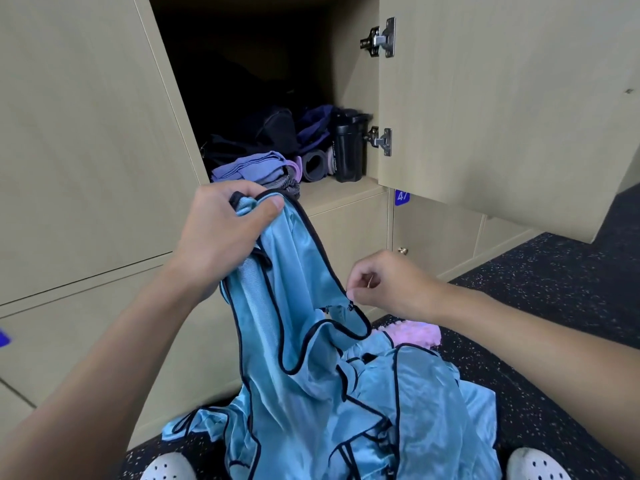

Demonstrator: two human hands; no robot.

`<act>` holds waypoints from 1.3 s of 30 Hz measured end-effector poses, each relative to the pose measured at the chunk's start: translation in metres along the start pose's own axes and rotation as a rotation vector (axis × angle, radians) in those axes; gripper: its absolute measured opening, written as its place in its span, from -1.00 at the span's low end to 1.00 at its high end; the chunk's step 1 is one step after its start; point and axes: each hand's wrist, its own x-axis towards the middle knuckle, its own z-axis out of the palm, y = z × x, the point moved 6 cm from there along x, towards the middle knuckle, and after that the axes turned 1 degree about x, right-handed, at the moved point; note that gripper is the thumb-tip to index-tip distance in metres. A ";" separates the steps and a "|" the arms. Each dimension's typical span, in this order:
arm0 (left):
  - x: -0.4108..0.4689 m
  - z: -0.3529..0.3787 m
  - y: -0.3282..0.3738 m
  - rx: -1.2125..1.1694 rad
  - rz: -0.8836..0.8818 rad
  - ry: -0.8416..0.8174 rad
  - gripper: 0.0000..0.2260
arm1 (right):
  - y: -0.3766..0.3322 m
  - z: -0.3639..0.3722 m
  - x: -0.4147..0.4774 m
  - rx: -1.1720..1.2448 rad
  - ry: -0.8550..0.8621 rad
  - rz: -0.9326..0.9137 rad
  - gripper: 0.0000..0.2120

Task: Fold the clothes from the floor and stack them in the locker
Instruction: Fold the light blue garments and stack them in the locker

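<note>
Hanging from the gripping left hand [221,233], the blue vest [298,358] was pinched at its trim by the right hand [384,285], likely to straighten it.

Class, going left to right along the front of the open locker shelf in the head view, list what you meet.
Folded purple clothes → rolled grey mat → black bottle → lower door hinge.

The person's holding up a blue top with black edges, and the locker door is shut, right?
No, the locker door is open, as the head view shows. The left hand does hold up the blue top with black edges.
</note>
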 end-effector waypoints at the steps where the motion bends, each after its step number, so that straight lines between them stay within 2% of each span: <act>1: 0.000 0.000 -0.001 0.006 -0.005 -0.005 -0.85 | 0.000 0.002 0.001 -0.013 0.012 -0.003 -0.92; 3: -0.001 0.002 -0.002 0.012 -0.014 -0.019 -0.85 | 0.002 0.004 0.002 0.033 0.016 0.008 -0.95; 5: -0.002 0.004 -0.002 0.018 -0.018 -0.033 -0.86 | 0.006 0.009 0.001 0.068 -0.031 0.047 -0.83; 7: -0.003 0.005 -0.002 0.033 -0.017 -0.046 -0.86 | 0.008 0.014 0.002 0.006 -0.059 0.051 -0.84; 10: -0.002 0.006 -0.008 0.078 -0.016 -0.056 -0.87 | 0.008 0.009 0.007 -0.081 0.015 0.039 -0.80; 14: -0.004 0.016 -0.019 0.202 -0.024 -0.141 -0.91 | -0.004 -0.007 0.008 0.028 0.091 0.026 -0.79; 18: -0.018 0.040 -0.023 0.252 -0.026 -0.286 -0.74 | -0.016 -0.022 0.007 0.121 0.141 0.041 -0.86; 22: -0.040 0.071 -0.013 0.154 -0.027 -0.468 -0.60 | -0.023 -0.029 0.002 0.222 0.189 0.078 -0.89; 26: -0.047 0.081 -0.011 0.087 -0.077 -0.429 -0.53 | -0.028 -0.037 -0.004 0.282 0.260 0.099 -0.85; 30: -0.054 0.086 -0.006 0.045 -0.116 -0.365 -0.49 | -0.031 -0.038 -0.009 0.380 0.248 0.113 -0.84; 34: -0.052 0.082 -0.003 -0.033 -0.102 -0.235 -0.65 | -0.031 -0.041 -0.013 0.495 0.225 0.124 -0.90; 39: -0.049 0.075 0.001 -0.099 -0.075 -0.133 -0.83 | -0.031 -0.040 -0.013 0.567 0.199 0.113 -0.87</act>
